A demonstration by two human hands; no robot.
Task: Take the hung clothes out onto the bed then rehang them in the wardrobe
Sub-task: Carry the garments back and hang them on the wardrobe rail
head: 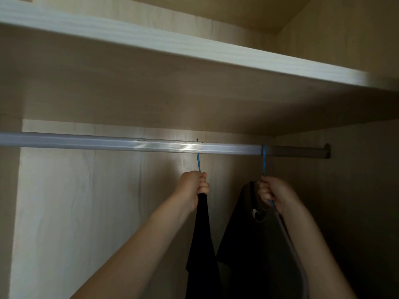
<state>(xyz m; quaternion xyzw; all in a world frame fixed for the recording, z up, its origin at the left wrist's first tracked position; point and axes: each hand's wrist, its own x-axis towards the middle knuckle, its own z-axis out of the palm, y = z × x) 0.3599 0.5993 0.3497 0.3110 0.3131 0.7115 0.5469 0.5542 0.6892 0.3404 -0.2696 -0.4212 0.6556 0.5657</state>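
A silver hanging rail (129, 143) runs across the wardrobe. My left hand (193, 187) grips a blue hanger (198, 162) just under the rail, with a black garment (203, 244) hanging from it; its hook reaches up behind the rail. My right hand (275, 195) grips a second blue hanger (263, 160) whose hook loops over the rail near its right end. A dark brownish garment (248, 244) hangs from that hanger. Both garments run out of the bottom of the view.
A pale wooden shelf (172, 46) sits above the rail. The wardrobe's back panel (86, 212) and right side wall (356, 212) close the space. The rail's left stretch carries no hangers. The rail bracket (327, 151) is at the far right.
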